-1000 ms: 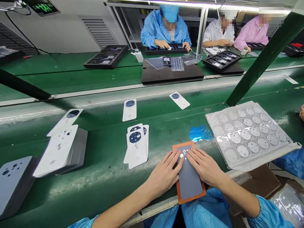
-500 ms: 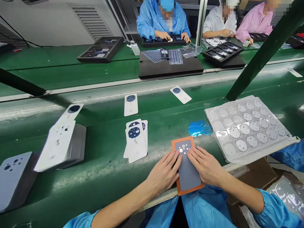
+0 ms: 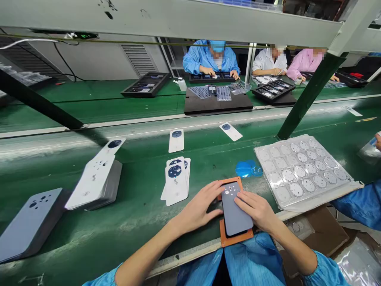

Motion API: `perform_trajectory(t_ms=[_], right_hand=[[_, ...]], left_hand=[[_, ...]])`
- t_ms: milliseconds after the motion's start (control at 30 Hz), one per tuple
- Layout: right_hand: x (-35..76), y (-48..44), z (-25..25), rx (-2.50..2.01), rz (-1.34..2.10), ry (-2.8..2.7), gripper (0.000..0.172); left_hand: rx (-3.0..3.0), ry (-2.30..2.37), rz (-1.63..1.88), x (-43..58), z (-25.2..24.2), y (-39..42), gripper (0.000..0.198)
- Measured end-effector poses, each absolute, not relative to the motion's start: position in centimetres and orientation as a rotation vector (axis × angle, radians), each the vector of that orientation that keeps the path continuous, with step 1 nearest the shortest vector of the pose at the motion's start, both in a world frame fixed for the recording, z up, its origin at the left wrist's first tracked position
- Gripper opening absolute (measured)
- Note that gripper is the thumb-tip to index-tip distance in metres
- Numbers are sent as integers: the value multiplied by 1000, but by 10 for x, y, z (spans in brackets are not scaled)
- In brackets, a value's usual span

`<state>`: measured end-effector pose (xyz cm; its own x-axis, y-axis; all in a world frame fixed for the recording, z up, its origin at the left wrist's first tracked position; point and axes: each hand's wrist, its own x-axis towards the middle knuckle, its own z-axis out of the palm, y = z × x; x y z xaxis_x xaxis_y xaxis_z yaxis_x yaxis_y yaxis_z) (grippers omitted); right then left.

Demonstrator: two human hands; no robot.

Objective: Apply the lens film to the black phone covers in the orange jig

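A dark grey phone back panel (image 3: 236,216) with small holes near its top lies tilted over an orange frame (image 3: 230,241), its lower end raised off the frame. My right hand (image 3: 257,208) grips the panel's right edge, fingers over its face. At the upper left edge is my left hand (image 3: 205,204), its fingers stretched out and its thumb apart, near the panel and the frame's corner. Left of my hands lie several overlapping white cards (image 3: 177,182) with dark round camera prints. Blue film discs (image 3: 245,169) rest just beyond the frame.
A clear tray of round pieces (image 3: 309,171) stands right. At left are a stack of white-topped panels (image 3: 92,182) and a grey panel stack (image 3: 32,222). Single cards (image 3: 176,141) lie farther back. A green post (image 3: 309,97) and an overhead beam (image 3: 178,18) cross the view; co-workers sit opposite.
The grey panel has come up out of the orange frame and shifted slightly. My left hand has moved off the panel's face to its left edge; my right has closed on the right edge.
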<state>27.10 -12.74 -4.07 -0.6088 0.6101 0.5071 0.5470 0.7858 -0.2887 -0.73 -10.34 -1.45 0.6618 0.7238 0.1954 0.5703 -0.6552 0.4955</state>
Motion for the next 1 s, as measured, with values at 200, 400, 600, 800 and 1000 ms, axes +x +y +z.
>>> perform_trajectory(t_ms=[200,400,600,800,1000], right_hand=[[271,-110,-3,-921,853,-1730,22],[237,-81,-1,-1021,1070,-1294,16],[235,6,13,-1112,1083,-1253,39],[269,129,43,-1468,932,-1314,45],[254,165,13,-2001,701,-1686,31]], left_hand=[[2024,945,986,20,19,-76,14],[1736,1026,1060,51,33,-63,23],[1409,1075,1129,43,26,-22,25],[1344,1036,1213,-14,44,-1,42],[1318,1115,1395,-65,72,-6,43]])
